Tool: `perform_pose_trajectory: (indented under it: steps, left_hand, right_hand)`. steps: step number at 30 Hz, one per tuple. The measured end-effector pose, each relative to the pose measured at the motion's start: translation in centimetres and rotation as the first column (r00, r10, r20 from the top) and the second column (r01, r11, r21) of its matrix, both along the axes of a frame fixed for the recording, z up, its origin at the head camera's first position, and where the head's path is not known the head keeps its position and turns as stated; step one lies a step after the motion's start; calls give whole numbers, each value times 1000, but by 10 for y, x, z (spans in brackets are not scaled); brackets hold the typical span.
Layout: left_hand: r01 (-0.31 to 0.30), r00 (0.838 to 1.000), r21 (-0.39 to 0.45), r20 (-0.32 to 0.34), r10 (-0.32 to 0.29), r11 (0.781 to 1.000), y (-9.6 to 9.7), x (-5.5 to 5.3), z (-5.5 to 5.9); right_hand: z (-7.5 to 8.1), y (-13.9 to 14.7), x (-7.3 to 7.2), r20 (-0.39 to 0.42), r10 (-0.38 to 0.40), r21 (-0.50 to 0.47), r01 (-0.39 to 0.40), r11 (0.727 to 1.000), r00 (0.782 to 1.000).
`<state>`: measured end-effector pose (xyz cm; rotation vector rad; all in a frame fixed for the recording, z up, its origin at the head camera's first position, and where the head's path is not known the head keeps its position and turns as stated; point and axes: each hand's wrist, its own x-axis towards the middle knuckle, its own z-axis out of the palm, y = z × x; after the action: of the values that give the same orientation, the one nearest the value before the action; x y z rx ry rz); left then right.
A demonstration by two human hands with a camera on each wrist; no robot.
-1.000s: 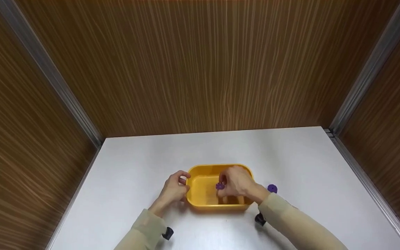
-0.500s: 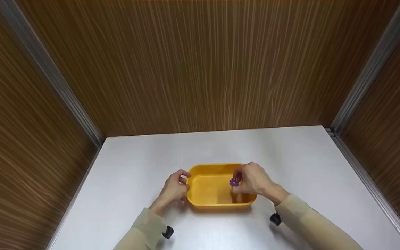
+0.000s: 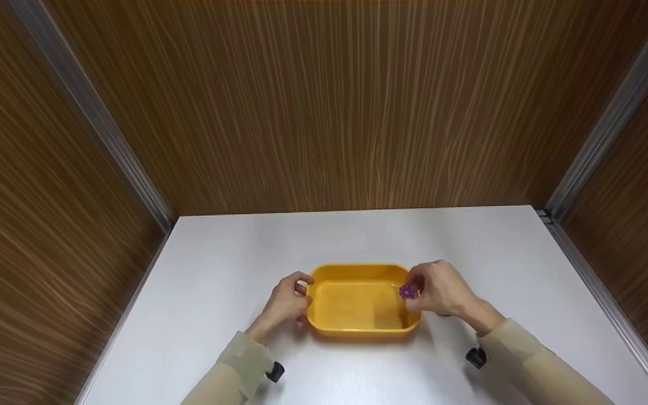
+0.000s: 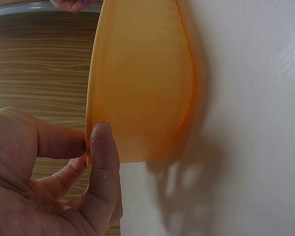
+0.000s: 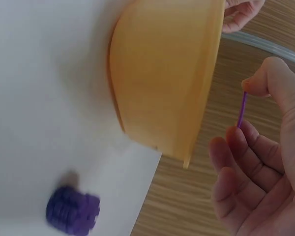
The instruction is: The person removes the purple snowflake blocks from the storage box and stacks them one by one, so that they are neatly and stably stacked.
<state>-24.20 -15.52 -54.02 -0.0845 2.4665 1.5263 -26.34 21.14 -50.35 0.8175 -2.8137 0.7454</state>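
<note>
A yellow plastic tub point(image 3: 364, 331) sits on the white table. At its left end my left hand point(image 3: 288, 299) pinches the rim, and the left wrist view shows the thumb and fingers on either side of the wall. Over the tub's right end, my right hand point(image 3: 442, 289) holds a small purple notched disc point(image 3: 408, 291) between thumb and fingertips. Seen edge-on in the right wrist view, the purple disc point(image 5: 242, 110) is thin and flat. A stack of similar purple discs point(image 5: 73, 210) rests on the table beyond the tub's right end, mostly hidden by my right hand in the head view.
The white table point(image 3: 234, 247) is bounded by wood-grain panels point(image 3: 346, 112) at the back and both sides. Grey metal rails point(image 3: 110, 129) run along the corners. Black wrist cameras point(image 3: 476, 358) hang under both sleeves.
My right hand has moved right with the purple disc, from over the tub's middle to its right end. My left hand has stayed on the left rim.
</note>
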Motion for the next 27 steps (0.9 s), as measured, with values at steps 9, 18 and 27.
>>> perform_pose_trajectory:
  steps: [9, 18, 27]
  left_hand:
    - [0, 1000, -19, 9, 0, 1000, 2, -2, 1]
    - [18, 1000, 17, -6, -17, 1000, -1, -2, -1]
    - [7, 1000, 0, 8, -7, 1000, -1, -2, 0]
  right_hand:
    - [6, 39, 0, -13, -59, 4, 59, 998, 998]
    - [2, 72, 2, -1, -137, 45, 137, 990, 991]
    - [-17, 91, 3, 16, -123, 81, 122, 989, 992]
